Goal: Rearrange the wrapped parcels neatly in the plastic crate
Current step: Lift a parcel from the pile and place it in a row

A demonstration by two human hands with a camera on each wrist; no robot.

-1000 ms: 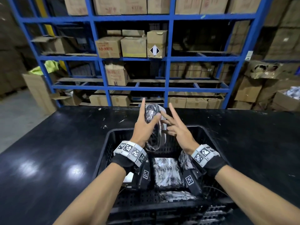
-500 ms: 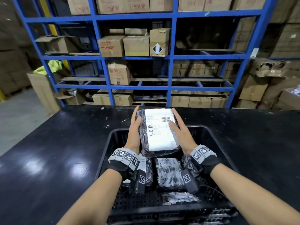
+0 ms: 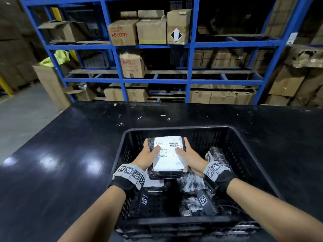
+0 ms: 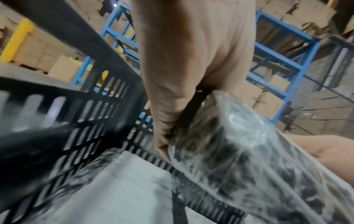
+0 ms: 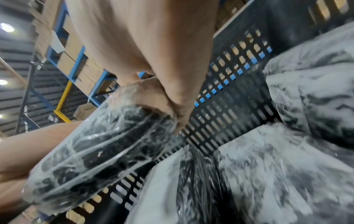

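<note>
A black wrapped parcel with a white shipping label faces up inside the black plastic crate. My left hand grips its left side and my right hand grips its right side, thumbs on the label. In the left wrist view my fingers curl under the shiny wrapped parcel. The right wrist view shows the same parcel held above the slotted crate floor. Other wrapped parcels lie lower in the crate, one against the right wall.
The crate sits on a black table. Blue shelving with cardboard boxes stands behind the table. More boxes are piled at the right. Grey floor lies to the left.
The parcel was turned from edge-on in the left hand to label-up between both hands, then lowered from above the crate's far rim down into the crate.
</note>
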